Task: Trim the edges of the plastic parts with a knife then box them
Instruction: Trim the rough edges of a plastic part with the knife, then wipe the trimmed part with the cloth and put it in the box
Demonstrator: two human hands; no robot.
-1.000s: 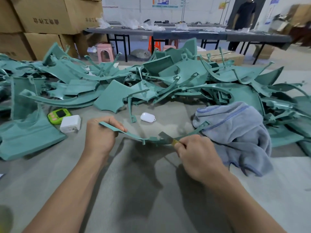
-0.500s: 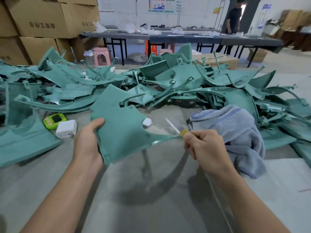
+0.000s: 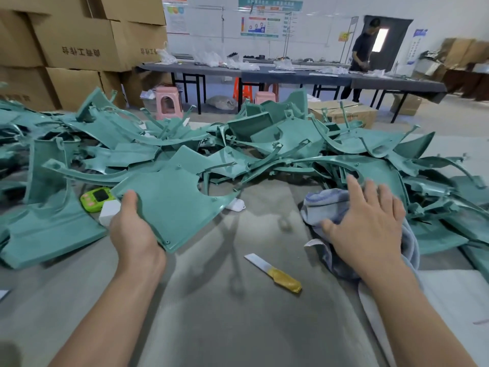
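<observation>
My left hand (image 3: 132, 234) grips the green plastic part (image 3: 172, 205) by its near-left edge, thumb on top. The knife (image 3: 272, 272) lies loose on the surface (image 3: 238, 327) between my hands, blade far-left, handle near-right, nearer my right hand (image 3: 367, 229), spread open over the grey cloth (image 3: 325, 202).

Even, fairly bright indoor light falls from overhead. Soft, doubled shadows of the plastic part (image 3: 174, 205) lie on the grey worktop (image 3: 238, 327). A far doorway (image 3: 380, 39) on the right glares white. The right hand (image 3: 370, 226) is slightly blurred. Wide-angle distortion bends the edges, and the near-left corner is a dark smudge.
</observation>
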